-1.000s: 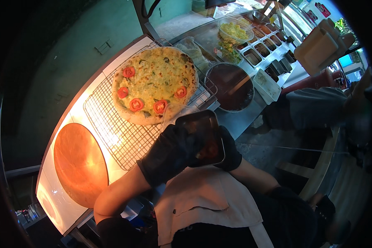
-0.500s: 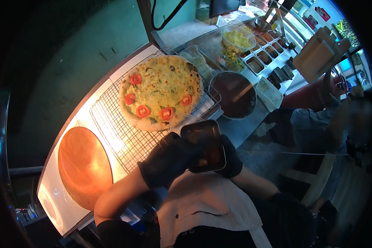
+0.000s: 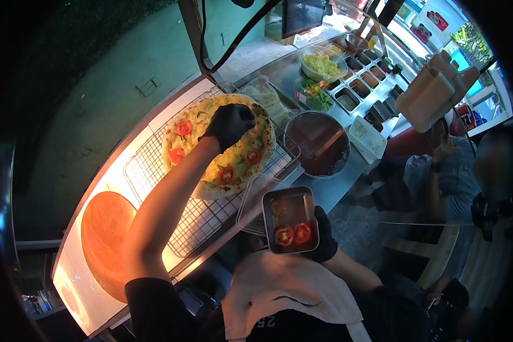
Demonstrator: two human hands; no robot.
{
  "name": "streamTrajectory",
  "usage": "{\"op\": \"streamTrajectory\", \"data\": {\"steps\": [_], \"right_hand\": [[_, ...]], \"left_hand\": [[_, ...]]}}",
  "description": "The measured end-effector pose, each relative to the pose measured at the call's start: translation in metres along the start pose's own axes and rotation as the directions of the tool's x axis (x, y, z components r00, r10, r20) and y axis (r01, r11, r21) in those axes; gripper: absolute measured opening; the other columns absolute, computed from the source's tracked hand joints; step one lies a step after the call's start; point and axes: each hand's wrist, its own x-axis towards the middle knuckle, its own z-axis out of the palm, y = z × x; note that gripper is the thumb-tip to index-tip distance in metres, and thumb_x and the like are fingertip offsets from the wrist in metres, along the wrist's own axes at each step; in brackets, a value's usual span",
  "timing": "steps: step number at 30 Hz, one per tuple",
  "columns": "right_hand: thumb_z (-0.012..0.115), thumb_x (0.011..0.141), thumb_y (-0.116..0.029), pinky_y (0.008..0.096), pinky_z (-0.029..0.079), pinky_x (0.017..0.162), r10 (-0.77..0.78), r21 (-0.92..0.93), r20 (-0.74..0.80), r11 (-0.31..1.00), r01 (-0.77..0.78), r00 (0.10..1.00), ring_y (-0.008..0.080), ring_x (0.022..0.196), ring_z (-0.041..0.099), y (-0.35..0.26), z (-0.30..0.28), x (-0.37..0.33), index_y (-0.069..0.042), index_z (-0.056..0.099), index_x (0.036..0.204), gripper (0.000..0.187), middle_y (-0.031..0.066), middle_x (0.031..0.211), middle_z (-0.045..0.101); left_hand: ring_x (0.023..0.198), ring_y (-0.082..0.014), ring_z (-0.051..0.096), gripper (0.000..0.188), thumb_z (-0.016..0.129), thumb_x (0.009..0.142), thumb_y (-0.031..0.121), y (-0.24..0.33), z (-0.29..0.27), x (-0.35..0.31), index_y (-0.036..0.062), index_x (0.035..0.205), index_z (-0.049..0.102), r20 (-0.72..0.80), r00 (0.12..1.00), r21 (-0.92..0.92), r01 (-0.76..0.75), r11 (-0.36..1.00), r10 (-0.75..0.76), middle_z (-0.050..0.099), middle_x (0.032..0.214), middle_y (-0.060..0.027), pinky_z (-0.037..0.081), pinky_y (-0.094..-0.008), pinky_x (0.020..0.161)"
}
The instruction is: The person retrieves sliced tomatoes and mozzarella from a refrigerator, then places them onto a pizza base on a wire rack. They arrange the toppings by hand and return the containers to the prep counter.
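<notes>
Since a second ago, left hand (image 3: 229, 124) has reached onto the pizza (image 3: 218, 145) on the rack (image 3: 154, 176), fingers bunched, contents unseen; right hand (image 3: 324, 239) grips the tomato tray (image 3: 289, 219) by the counter's near edge. Topping continues; next slice likely needs an uncovered spot.

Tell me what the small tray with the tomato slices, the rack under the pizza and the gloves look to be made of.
Small tray: probably stainless steel, grey with dull reflections. Rack: bare metal wire, a thin shiny grid. Gloves on the left hand and right hand: thin black rubber-like material, perhaps nitrile, snug and matte.

Black gloves cover each hand (image 3: 229, 123), with short black sleeves and a white apron.
</notes>
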Motion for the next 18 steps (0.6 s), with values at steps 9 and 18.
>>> {"op": "streamTrajectory", "data": {"steps": [9,18], "right_hand": [[0.067,0.1,-0.035,0.0489,0.048,0.114,0.069,0.04,-0.088,0.997,-0.065,0.994,0.0319,0.14,0.051,-0.003,-0.006,0.001,-0.007,0.034,0.157,0.072,0.0165,0.157,0.042],[0.04,0.109,-0.049,0.0554,0.044,0.115,0.113,0.132,-0.102,0.986,-0.1,0.988,0.0347,0.138,0.052,-0.005,-0.002,0.012,-0.01,0.034,0.158,0.064,0.0167,0.157,0.044]], "left_hand": [[0.088,-0.0337,0.072,0.029,0.076,0.085,0.022,-0.011,0.02,0.012,0.0031,0.107,0.077,-0.039,0.99,0.21,-0.121,0.97,0.132,0.075,0.094,-0.0183,0.055,-0.0419,0.083],[0.088,-0.0248,0.068,0.025,0.078,0.087,0.02,0.073,-0.016,-0.093,0.009,0.11,0.075,-0.169,0.905,0.161,-0.365,0.917,0.39,0.071,0.092,-0.0098,0.053,-0.0377,0.079]]}}
